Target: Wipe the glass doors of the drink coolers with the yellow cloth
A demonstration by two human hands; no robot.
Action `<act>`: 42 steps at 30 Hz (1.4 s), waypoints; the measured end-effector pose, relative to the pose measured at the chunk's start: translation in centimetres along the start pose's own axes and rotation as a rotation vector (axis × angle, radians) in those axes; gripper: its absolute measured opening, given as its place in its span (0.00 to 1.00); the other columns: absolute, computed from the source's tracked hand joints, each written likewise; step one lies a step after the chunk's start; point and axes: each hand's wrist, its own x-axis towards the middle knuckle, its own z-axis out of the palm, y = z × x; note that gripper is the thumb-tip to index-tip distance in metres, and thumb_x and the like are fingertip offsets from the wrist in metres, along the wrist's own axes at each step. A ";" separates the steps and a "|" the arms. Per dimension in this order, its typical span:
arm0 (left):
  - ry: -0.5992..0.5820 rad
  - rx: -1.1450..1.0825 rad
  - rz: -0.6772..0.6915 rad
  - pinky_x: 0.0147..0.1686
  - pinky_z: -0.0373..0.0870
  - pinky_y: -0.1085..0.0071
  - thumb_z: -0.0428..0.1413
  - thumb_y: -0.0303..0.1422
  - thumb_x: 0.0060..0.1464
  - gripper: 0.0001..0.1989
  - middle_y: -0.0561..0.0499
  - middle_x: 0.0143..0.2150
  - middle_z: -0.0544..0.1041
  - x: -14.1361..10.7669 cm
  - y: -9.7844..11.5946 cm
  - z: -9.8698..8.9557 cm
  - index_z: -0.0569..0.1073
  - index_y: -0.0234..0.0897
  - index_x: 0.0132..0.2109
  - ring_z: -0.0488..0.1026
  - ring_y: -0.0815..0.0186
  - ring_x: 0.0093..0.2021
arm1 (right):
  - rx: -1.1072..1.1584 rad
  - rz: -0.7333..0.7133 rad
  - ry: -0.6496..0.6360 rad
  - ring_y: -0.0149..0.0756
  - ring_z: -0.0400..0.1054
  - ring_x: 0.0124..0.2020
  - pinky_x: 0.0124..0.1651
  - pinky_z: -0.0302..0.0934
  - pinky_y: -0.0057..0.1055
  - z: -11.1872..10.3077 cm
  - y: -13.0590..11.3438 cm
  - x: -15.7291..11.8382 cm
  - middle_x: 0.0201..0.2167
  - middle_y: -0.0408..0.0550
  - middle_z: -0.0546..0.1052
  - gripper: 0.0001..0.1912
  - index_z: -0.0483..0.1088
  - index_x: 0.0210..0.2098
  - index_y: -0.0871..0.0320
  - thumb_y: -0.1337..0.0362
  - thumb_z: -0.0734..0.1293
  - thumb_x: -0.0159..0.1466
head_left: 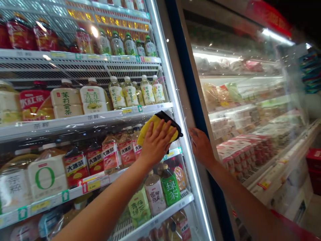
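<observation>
White-shelved glass-fronted drinks cooler [110, 112] behind left hand [156, 144] | palm open, flat on yellow-and-black fabric cloth [144, 131], seemingly pinning it | beside it, right hand [201, 146] at grey frame [184, 100], perhaps bracing, grip unclear

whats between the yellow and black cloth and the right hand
A bright white light strip runs between the yellow and black cloth and the right hand, as the head view shows.
</observation>
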 end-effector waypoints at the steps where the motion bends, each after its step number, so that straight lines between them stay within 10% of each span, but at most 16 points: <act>1: 0.010 0.009 -0.006 0.77 0.32 0.48 0.53 0.39 0.67 0.31 0.51 0.77 0.56 -0.4 -0.6 -0.3 0.57 0.49 0.73 0.41 0.58 0.78 | 0.002 0.005 -0.006 0.48 0.68 0.61 0.64 0.66 0.50 0.0 0.2 -0.2 0.60 0.58 0.73 0.28 0.68 0.64 0.57 0.75 0.57 0.66; 8: 0.080 -0.068 -0.335 0.74 0.29 0.40 0.51 0.36 0.67 0.28 0.47 0.78 0.50 7.0 -3.3 -0.2 0.61 0.46 0.72 0.38 0.50 0.78 | 0.002 0.005 -0.037 0.49 0.67 0.62 0.64 0.66 0.50 -1.7 1.7 0.0 0.61 0.56 0.73 0.29 0.66 0.67 0.53 0.73 0.57 0.68; 18: -0.053 -0.041 -0.101 0.75 0.41 0.40 0.52 0.34 0.67 0.28 0.47 0.76 0.55 5.3 4.9 3.3 0.60 0.45 0.72 0.43 0.51 0.78 | -0.006 0.031 0.016 0.49 0.68 0.61 0.63 0.67 0.52 -3.3 3.7 -0.1 0.61 0.60 0.72 0.26 0.69 0.63 0.57 0.73 0.57 0.69; 24: -0.037 -0.047 -0.155 0.74 0.42 0.36 0.52 0.36 0.68 0.26 0.45 0.76 0.57 11.8 1.6 2.9 0.64 0.44 0.70 0.47 0.49 0.77 | 0.041 0.038 0.071 0.48 0.68 0.60 0.62 0.67 0.52 -3.2 2.7 1.7 0.60 0.59 0.73 0.26 0.69 0.64 0.55 0.71 0.57 0.69; 33: 0.003 -0.023 -0.187 0.73 0.37 0.32 0.53 0.35 0.66 0.29 0.45 0.76 0.55 6.8 4.6 3.7 0.61 0.44 0.72 0.45 0.48 0.77 | 0.237 0.044 0.144 0.44 0.69 0.61 0.65 0.66 0.48 -3.1 0.7 4.1 0.58 0.55 0.75 0.25 0.70 0.63 0.53 0.69 0.56 0.70; 42: -0.055 -0.065 -0.260 0.75 0.43 0.41 0.51 0.34 0.66 0.33 0.35 0.77 0.50 14.7 1.9 3.0 0.56 0.24 0.73 0.47 0.48 0.77 | 0.596 0.221 0.257 0.44 0.74 0.56 0.57 0.72 0.47 1.1 1.6 10.4 0.57 0.58 0.77 0.26 0.70 0.63 0.56 0.66 0.54 0.70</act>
